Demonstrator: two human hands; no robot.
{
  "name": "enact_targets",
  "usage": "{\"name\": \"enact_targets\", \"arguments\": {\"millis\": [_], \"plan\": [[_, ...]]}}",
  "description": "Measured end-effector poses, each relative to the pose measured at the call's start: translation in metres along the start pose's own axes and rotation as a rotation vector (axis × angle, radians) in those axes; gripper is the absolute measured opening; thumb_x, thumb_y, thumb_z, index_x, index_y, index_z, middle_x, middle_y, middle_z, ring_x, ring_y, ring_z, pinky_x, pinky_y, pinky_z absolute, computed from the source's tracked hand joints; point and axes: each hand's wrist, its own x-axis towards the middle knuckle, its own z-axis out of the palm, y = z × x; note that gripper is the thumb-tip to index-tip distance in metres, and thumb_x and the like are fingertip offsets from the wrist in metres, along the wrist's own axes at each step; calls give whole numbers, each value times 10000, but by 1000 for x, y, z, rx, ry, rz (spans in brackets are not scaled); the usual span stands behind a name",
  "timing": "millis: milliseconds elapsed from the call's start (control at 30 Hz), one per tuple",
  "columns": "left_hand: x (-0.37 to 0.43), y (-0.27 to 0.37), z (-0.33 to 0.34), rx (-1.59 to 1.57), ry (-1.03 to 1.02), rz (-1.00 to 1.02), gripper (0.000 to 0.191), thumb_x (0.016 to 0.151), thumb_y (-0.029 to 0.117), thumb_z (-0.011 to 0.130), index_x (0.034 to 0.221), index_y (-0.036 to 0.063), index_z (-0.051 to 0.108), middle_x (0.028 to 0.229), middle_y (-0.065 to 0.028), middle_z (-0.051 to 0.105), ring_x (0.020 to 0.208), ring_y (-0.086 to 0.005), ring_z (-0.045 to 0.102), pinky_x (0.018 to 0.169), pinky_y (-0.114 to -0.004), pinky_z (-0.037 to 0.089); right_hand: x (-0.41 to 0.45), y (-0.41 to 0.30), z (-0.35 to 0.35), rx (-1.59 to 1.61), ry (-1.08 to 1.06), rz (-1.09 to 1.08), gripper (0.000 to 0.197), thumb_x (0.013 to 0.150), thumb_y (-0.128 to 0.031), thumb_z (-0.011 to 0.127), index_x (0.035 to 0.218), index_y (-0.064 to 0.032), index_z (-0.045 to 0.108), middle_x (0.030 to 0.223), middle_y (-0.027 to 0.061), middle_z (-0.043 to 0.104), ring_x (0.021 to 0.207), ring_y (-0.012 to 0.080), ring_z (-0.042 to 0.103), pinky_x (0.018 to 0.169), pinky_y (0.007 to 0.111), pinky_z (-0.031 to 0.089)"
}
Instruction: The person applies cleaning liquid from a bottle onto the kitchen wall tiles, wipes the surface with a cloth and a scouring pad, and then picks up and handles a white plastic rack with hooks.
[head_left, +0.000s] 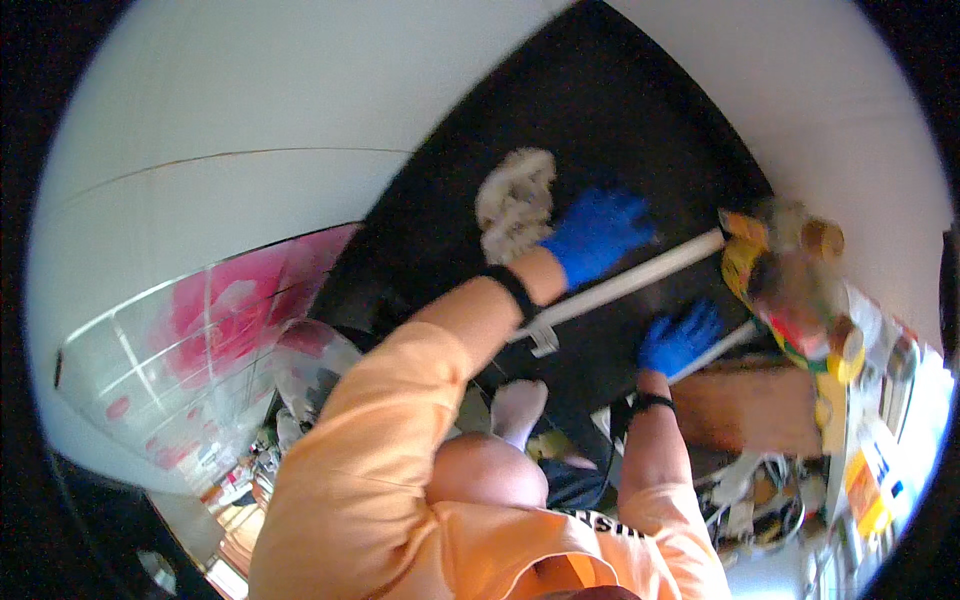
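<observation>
My left hand, in a blue glove with a black band at the wrist, reaches over a dark surface. Its fingers look spread, though blurred, and I see nothing held in it. Just left of it lies a crumpled off-white cloth. A long white bar or edge strip runs slantwise below this hand, with a small white tag by its lower end. My right hand, gloved in blue too, has its fingers apart beside a thinner white strip; whether it touches the strip I cannot tell.
Blurred packages and jars crowd the right side. Beneath them is a brown board or box panel, with cables and clutter lower down. On the left are a pink flower-printed panel and a translucent bag. Pale walls flank the dark surface.
</observation>
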Motion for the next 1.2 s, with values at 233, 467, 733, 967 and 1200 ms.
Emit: {"name": "enact_targets", "arguments": {"millis": [233,467,733,967,1200], "plan": [[14,-2,-42,-250,-40,-184,256,862,164,475,1087,166,596,1060,-190,578,996,-351,563,827,-461,471,-5,17,9,-118,106,-22,573,867,-319,424,1375,-73,323,1432,160,290,1324,382,223,1091,516,156],[-12,-16,-304,513,520,-198,184,739,232,636,906,168,678,953,-93,637,825,-221,603,663,-358,470,-2,8,-3,-110,155,-47,563,879,-330,391,1378,-81,323,1429,147,303,1311,376,252,1085,507,172],[-97,-79,-383,1181,229,-45,316,813,133,561,1126,152,602,1052,-65,617,958,-241,587,802,-362,464,-2,4,-8,-110,162,-52,561,882,-337,399,1379,-85,326,1429,150,303,1318,375,242,1086,505,172],[-28,-87,-421,1224,529,266,124,756,158,605,861,163,670,773,-59,585,726,-245,564,638,-362,449,-3,5,-3,-140,151,-44,556,893,-349,392,1375,-79,332,1437,159,287,1324,373,237,1087,503,170],[-77,-89,-375,1093,268,135,195,780,159,568,937,209,673,875,-59,624,826,-246,593,722,-387,462,-1,10,-2,-134,160,-37,553,890,-331,388,1373,-67,330,1431,174,290,1325,368,241,1088,500,173]]}}
